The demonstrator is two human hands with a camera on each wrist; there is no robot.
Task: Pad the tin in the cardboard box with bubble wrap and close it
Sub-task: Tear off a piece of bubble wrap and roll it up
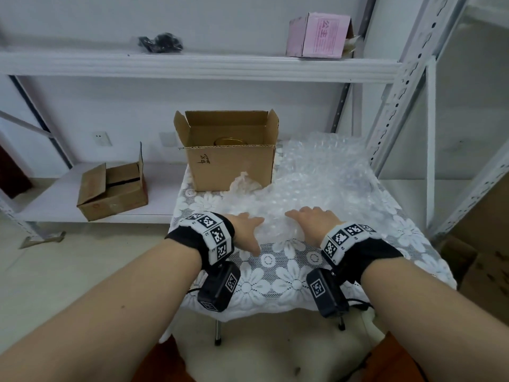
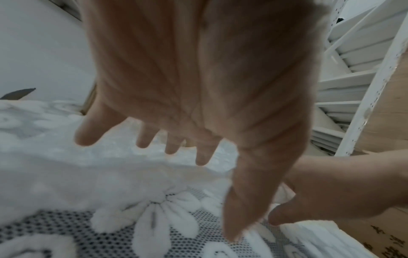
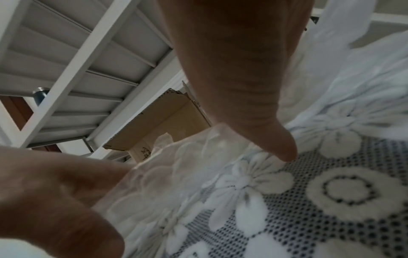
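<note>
An open brown cardboard box (image 1: 231, 164) stands at the back of the small table, flaps up, with the gold tin (image 1: 230, 141) inside. A large clear bubble wrap sheet (image 1: 316, 183) lies spread to the right of the box and in front of it. My left hand (image 1: 246, 228) rests on the sheet's near left edge with its fingers straight and spread (image 2: 198, 87). My right hand (image 1: 311, 217) lies on the near edge beside it, and its thumb (image 3: 284, 150) points down at the edge of the bubble wrap (image 3: 187, 165). The right hand's fingers are hidden in its wrist view.
A white lace flower cloth (image 1: 289, 277) covers the table. A worn brown box (image 1: 113, 188) sits on the low shelf to the left. A pink box (image 1: 319, 34) and a black bundle (image 1: 161, 42) are on the upper shelf. White shelf uprights (image 1: 399, 100) stand close on the right, with cartons (image 1: 484, 257) below.
</note>
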